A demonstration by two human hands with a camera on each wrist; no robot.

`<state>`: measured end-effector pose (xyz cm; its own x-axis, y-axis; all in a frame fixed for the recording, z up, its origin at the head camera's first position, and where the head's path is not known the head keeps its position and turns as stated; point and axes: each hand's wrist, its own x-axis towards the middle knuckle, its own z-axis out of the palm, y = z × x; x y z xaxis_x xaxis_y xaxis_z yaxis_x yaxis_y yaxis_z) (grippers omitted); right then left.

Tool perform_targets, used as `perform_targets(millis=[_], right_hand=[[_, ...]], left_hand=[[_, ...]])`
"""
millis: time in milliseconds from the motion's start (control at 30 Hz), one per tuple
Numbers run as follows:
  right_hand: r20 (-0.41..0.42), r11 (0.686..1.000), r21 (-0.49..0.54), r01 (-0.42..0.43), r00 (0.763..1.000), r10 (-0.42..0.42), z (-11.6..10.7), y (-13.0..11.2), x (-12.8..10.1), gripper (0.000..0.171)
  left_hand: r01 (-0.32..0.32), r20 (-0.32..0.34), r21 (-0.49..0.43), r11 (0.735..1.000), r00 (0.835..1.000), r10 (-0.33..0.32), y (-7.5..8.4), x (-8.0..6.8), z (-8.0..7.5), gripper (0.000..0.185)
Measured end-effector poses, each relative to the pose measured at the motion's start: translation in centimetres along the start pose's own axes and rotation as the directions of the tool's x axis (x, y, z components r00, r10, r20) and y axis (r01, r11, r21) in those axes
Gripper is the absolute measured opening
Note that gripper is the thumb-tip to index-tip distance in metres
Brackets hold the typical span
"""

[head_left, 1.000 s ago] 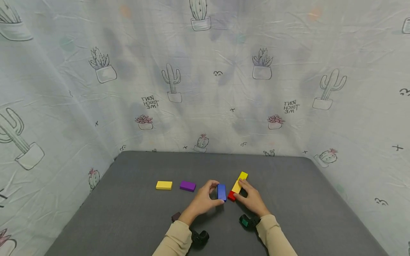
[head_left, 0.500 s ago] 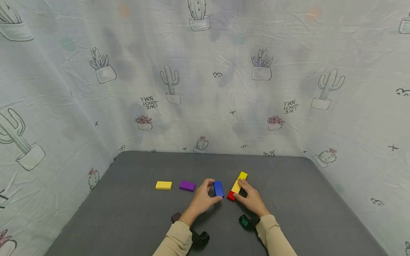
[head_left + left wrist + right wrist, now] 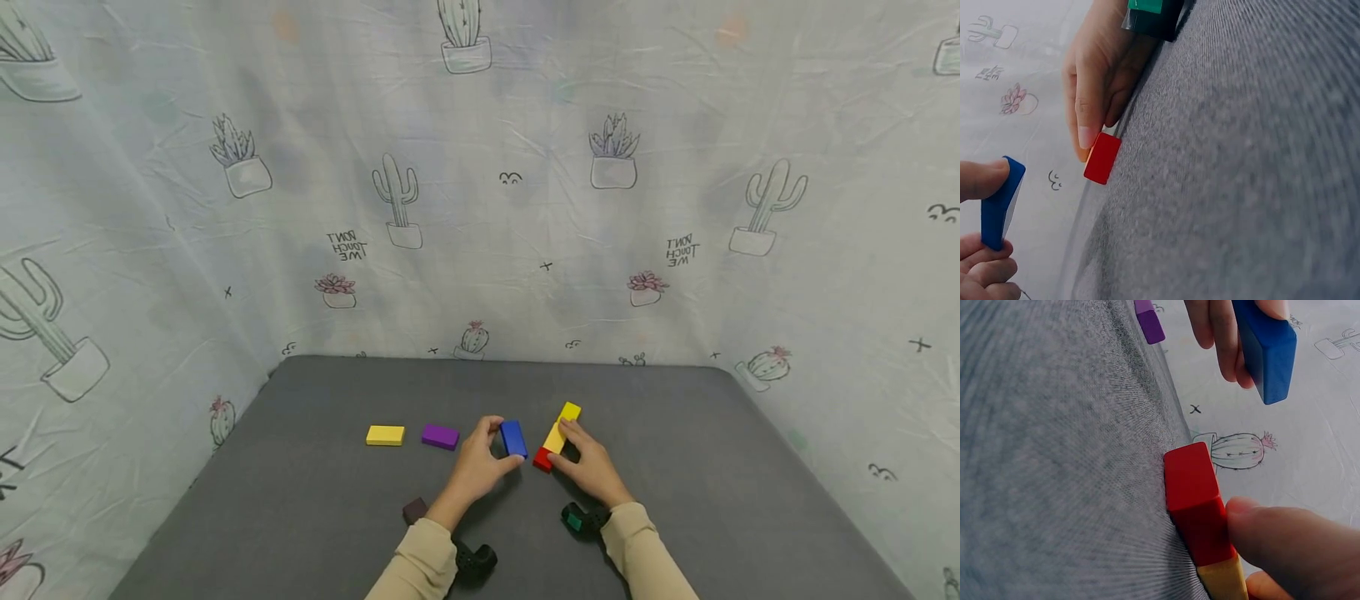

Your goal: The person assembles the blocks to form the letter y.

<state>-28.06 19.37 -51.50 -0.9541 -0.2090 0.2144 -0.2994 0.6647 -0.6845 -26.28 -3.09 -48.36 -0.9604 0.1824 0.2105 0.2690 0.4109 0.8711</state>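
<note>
My left hand (image 3: 476, 467) pinches a blue block (image 3: 513, 439) between thumb and fingers. In the left wrist view the blue block (image 3: 1002, 203) is tilted and apart from the table. To its right, a row lies slantwise on the table: a red block (image 3: 542, 460) nearest, then a yellow-orange block (image 3: 553, 439), then a brighter yellow block (image 3: 571, 412). My right hand (image 3: 592, 472) rests along this row's right side. Its thumb (image 3: 1272, 531) touches the red block, and its fingers reach the yellow-orange part, partly hidden.
Farther left on the grey table (image 3: 300, 500) lie a purple block (image 3: 440, 437) and a yellow block (image 3: 386, 435). A dark brown block (image 3: 414, 510) is by the left forearm. Black wrist devices (image 3: 582, 518) sit below both hands. A cactus-print curtain (image 3: 480, 208) stands behind the table.
The blue block has risen and shifted slightly away from me in the left hand, and its lean has changed. My right hand and the row have stayed in place.
</note>
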Motion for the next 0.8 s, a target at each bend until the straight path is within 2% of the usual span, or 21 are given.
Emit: perform_targets(millis=[167,367,800], right_hand=[[0.004,1.0,-0.002,-0.006,1.0,0.006,0.1,0.2,0.0,0.07],[-0.007,1.0,-0.012,0.0,1.0,0.0,0.2,0.3,0.1,0.069],[-0.042,1.0,0.004,0.018,0.999,-0.018,0.7,0.5,0.0,0.068]], left_hand=[[0.02,-0.059,0.021,1.0,0.998,-0.019,0.2,0.1,0.4,0.064],[0.029,-0.1,-0.009,1.0,0.995,-0.03,0.3,0.3,0.9,0.063],[0.061,-0.103,-0.025,0.998,0.993,-0.063,0.0,0.4,2.1,0.064]])
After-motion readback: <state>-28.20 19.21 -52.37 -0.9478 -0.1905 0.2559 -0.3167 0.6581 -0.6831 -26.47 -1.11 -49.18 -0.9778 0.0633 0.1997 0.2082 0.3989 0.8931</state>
